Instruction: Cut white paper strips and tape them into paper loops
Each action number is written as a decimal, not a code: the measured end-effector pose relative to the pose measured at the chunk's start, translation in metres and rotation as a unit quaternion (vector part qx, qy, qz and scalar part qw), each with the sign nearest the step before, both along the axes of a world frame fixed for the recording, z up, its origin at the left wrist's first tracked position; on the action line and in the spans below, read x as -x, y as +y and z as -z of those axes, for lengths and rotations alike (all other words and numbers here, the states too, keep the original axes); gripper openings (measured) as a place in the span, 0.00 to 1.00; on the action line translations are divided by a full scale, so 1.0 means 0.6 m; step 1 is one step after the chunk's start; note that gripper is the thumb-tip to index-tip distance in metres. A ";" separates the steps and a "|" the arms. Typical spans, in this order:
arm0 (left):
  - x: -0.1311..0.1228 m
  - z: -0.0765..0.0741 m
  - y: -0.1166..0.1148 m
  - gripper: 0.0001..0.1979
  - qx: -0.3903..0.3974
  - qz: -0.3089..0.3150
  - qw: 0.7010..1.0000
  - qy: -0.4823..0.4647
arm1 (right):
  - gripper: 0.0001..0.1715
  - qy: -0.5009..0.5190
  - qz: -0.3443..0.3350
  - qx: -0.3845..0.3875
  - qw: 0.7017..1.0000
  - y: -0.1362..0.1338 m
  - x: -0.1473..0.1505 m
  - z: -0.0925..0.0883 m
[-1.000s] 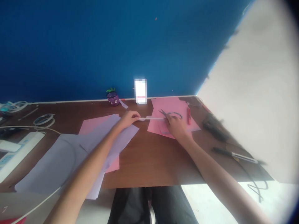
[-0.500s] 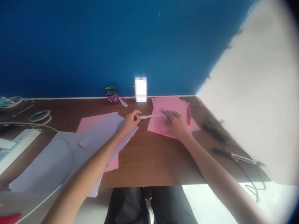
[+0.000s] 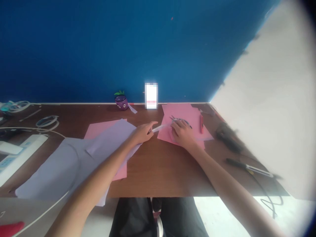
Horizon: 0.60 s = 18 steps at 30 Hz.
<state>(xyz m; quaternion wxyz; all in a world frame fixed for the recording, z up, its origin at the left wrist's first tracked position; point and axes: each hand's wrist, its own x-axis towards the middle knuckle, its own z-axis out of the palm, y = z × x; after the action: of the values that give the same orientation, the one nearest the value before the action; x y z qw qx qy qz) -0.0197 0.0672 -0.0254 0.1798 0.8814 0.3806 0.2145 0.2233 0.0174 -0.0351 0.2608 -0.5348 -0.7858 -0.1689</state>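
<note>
While the left hand pinches one end of the white paper strip, the right hand keeps its grip on the scissors at the other end, over the pink sheet; the strip appears uncut.

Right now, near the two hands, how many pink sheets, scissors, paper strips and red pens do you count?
pink sheets: 2
scissors: 1
paper strip: 1
red pen: 1
Total: 5
</note>
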 end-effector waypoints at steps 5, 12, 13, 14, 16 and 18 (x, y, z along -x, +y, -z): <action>0.000 -0.004 -0.006 0.25 0.004 0.029 1.000 -0.004 | 0.11 0.029 -0.035 -0.027 0.999 -0.010 0.000 -0.017; -0.004 -0.014 -0.014 0.29 0.010 0.012 1.000 -0.003 | 0.11 0.004 -0.088 -0.050 0.995 -0.015 0.009 -0.026; -0.004 -0.016 -0.015 0.28 0.007 0.013 1.000 -0.004 | 0.11 0.002 -0.092 -0.052 0.994 -0.014 0.011 -0.026; -0.004 -0.017 -0.017 0.25 0.006 0.017 1.000 -0.005 | 0.11 -0.001 -0.096 -0.053 0.994 -0.014 0.012 -0.025; -0.004 -0.019 -0.019 0.19 0.008 0.025 1.000 -0.013 | 0.11 -0.006 -0.100 -0.054 0.993 -0.012 0.013 -0.023; -0.004 -0.017 -0.020 0.14 0.013 0.027 0.999 -0.034 | 0.11 -0.012 -0.102 -0.056 0.993 -0.011 0.012 -0.022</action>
<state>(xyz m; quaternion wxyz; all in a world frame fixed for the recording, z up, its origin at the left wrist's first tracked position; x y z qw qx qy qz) -0.0170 0.0554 -0.0149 0.2101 0.8808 0.3535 0.2349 0.2159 0.0109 -0.0219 0.2970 -0.4345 -0.8285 -0.1915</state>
